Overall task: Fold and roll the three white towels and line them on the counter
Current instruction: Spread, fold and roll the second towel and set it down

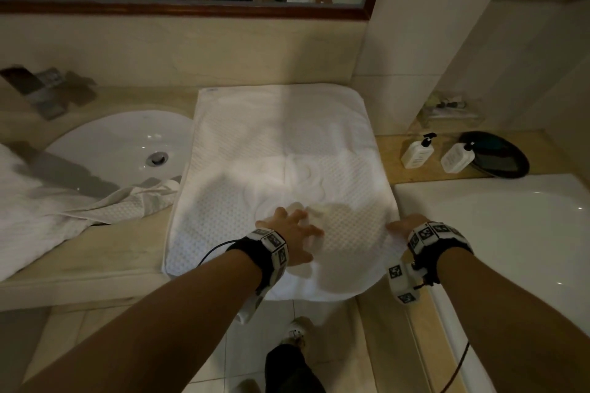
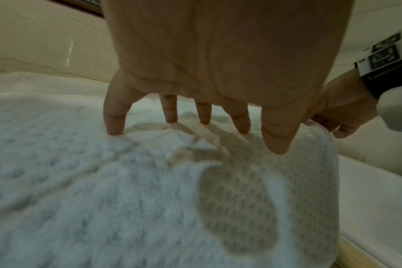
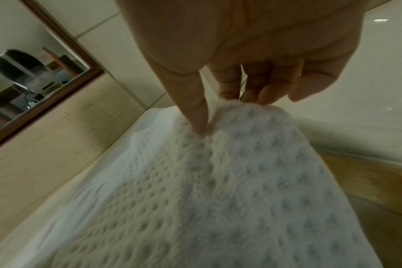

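A white waffle-textured towel (image 1: 281,143) (image 2: 103,199) (image 3: 218,199) lies spread flat on the beige counter (image 1: 105,252), its near edge hanging over the front. My left hand (image 1: 297,226) (image 2: 195,127) presses on its near middle with straight, spread fingers. At the towel's right edge, my right hand (image 1: 402,226) (image 3: 220,112) pinches a raised fold, thumb on top and fingers beneath; the left wrist view also shows this right hand (image 2: 342,116). More white towel cloth (image 1: 127,201) lies crumpled at the left, over the sink's rim.
A white sink (image 1: 111,143) sits left of the spread towel. Two white pump bottles (image 1: 415,153) and a black dish (image 1: 498,153) stand at the right, with a bathtub (image 1: 510,226) below them. A framed mirror (image 1: 191,6) hangs over the back wall.
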`<state>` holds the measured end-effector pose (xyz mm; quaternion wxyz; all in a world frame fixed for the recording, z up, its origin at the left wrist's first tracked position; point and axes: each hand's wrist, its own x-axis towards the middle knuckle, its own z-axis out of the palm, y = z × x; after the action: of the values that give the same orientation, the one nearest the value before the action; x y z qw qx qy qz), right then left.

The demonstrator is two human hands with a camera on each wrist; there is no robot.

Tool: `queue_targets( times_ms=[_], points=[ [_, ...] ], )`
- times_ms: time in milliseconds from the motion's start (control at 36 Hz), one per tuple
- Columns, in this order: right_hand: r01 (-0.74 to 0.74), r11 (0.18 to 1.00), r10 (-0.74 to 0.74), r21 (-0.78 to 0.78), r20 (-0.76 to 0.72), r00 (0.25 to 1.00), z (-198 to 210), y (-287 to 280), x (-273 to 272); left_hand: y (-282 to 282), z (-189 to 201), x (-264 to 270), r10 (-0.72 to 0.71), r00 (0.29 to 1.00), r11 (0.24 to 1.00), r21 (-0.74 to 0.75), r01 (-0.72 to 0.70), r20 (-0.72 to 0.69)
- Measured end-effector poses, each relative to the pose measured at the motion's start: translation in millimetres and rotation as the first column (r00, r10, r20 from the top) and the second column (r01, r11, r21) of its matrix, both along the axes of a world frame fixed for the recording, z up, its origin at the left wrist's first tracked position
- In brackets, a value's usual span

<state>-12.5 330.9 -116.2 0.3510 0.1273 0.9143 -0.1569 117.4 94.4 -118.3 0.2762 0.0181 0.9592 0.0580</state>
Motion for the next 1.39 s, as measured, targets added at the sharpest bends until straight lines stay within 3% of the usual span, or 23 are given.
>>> queue_targets(
  times_ms=[139, 306, 472, 583, 639, 722, 778, 833, 889, 917, 1000, 1028, 1056, 1111, 1194, 1250, 1306, 1389],
  points=[
    [0.033, 0.984, -0.043, -0.172, -0.054, 0.998, 1.8, 2.3, -5.2, -1.6, 1.0, -7.5, 0.009, 1.000, 1.000, 0.016, -0.009, 0.030],
    [-0.021, 0.995, -0.002, -0.102, -0.222, 0.975, 21.4, 11.6, -9.7, 12.3, 0.7, -14.0, -0.033, 0.997, 0.999, 0.034, 0.031, 0.069],
    [-0.005, 0.985, -0.043, -0.173, -0.275, 0.961, 48.2, 12.4, -18.9, 19.9, 0.5, -16.9, 0.000, 0.999, 0.975, 0.220, -0.010, 0.045],
    [-0.039, 0.924, -0.045, -0.380, -0.210, 0.977, 70.7, -15.4, -17.3, -0.1, -0.3, -13.5, 0.216, 0.976, 0.879, 0.439, -0.188, -0.015],
    [-0.144, 0.890, 0.069, -0.433, -0.183, 0.981, 87.0, -41.8, -12.9, -16.0, 1.6, -6.8, 0.451, 0.887, 0.808, 0.468, -0.357, -0.102],
    [-0.334, 0.815, 0.272, -0.473, -0.197, 0.942, 114.8, -97.2, 2.5, -52.7, -1.3, 5.7, 0.780, 0.622, 0.581, 0.450, -0.678, -0.071],
    [-0.441, 0.758, 0.387, -0.481, -0.214, 0.897, 124.8, -139.6, 18.5, -79.7, -6.8, 15.2, 0.857, 0.499, 0.360, 0.542, -0.759, 0.129],
    [-0.579, 0.700, 0.525, -0.418, -0.247, 0.814, 127.2, -177.8, 42.0, -100.4, -10.1, 24.4, 0.870, 0.384, 0.107, 0.641, -0.760, 0.310],
    [-0.669, 0.643, 0.612, -0.373, -0.273, 0.742, 113.6, -210.1, 70.3, -114.9, -4.2, 36.5, 0.791, 0.198, -0.263, 0.615, -0.743, 0.578],
    [-0.707, 0.601, 0.657, -0.372, -0.274, 0.702, 104.1, -224.0, 87.1, -123.2, -4.2, 41.8, 0.735, 0.145, -0.380, 0.580, -0.721, 0.662],
    [-0.823, 0.466, 0.831, -0.325, -0.160, 0.533, 68.3, -255.0, 134.7, -140.9, -8.8, 54.7, 0.615, 0.112, -0.549, 0.526, -0.649, 0.780],
    [-0.861, 0.420, 0.887, -0.286, -0.071, 0.456, 58.5, -260.3, 144.5, -147.0, -17.9, 57.9, 0.612, 0.110, -0.552, 0.522, -0.651, 0.784],
    [-0.893, 0.373, 0.922, -0.251, -0.010, 0.387, 45.5, -261.0, 152.5, -150.5, -22.5, 61.4, 0.649, 0.110, -0.507, 0.536, -0.675, 0.753],
    [-0.920, 0.364, 0.930, -0.145, 0.011, 0.366, 16.2, -260.2, 150.6, -156.9, -35.0, 67.7, 0.778, 0.121, -0.334, 0.569, -0.752, 0.616],
    [-0.869, 0.493, 0.860, -0.039, -0.127, 0.494, -7.5, -252.5, 122.6, -150.9, -19.5, 80.0, 0.901, 0.301, 0.104, 0.516, -0.850, 0.313],
    [-0.827, 0.562, 0.815, -0.018, -0.160, 0.557, -6.3, -243.7, 106.5, -150.5, -16.9, 81.6, 0.892, 0.388, 0.264, 0.430, -0.864, 0.232],
    [-0.812, 0.583, 0.808, 0.039, -0.133, 0.574, 0.2, -230.4, 95.6, -152.2, -18.1, 82.7, 0.883, 0.423, 0.312, 0.416, -0.854, 0.206],
    [-0.810, 0.584, 0.811, 0.051, -0.004, 0.584, -16.0, -216.6, 88.9, -155.4, -21.9, 80.8, 0.872, 0.422, 0.278, 0.459, -0.844, 0.249]
  ],
)
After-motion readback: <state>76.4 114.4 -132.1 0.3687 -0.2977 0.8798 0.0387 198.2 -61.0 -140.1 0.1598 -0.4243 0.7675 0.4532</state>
